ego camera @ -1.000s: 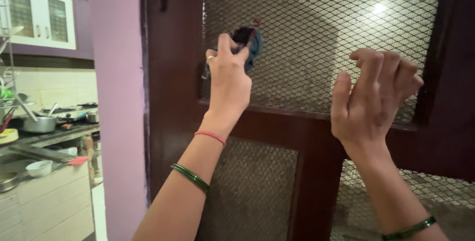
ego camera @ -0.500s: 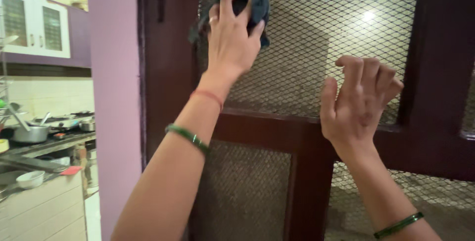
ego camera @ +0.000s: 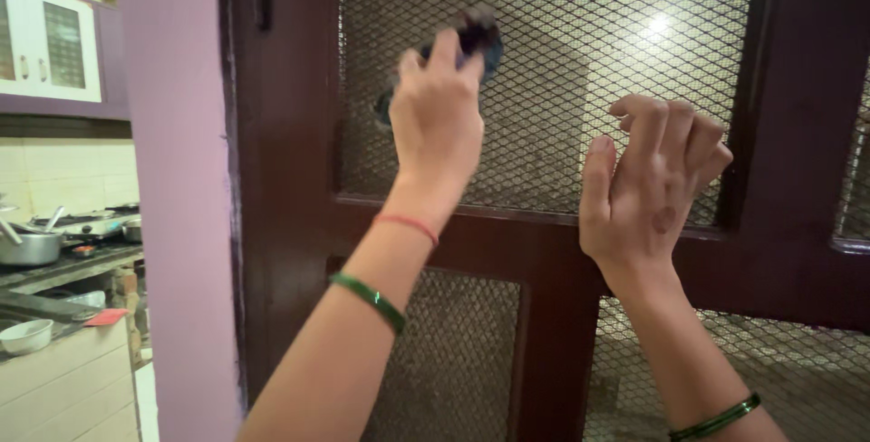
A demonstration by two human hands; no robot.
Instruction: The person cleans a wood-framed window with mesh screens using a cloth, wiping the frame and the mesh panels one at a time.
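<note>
Left hand [ego camera: 438, 125] presses dark cloth [ego camera: 478, 36] against mesh door [ego camera: 562, 61]

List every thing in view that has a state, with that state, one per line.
Left hand: raised, grip shut on the dark cloth.
Dark cloth: bunched, pressed against the mesh, blurred.
Right hand: fingers curled, tips on the mesh, holding nothing.
Mesh door: shut, as far as the frame shows.
White cabinet: doors closed.
Steel pot: upright on the counter.

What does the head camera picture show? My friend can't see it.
A left hand presses a dark crumpled cloth against the metal mesh of a dark brown wooden door. The right hand hooks its fingers into the mesh nearby.
</note>
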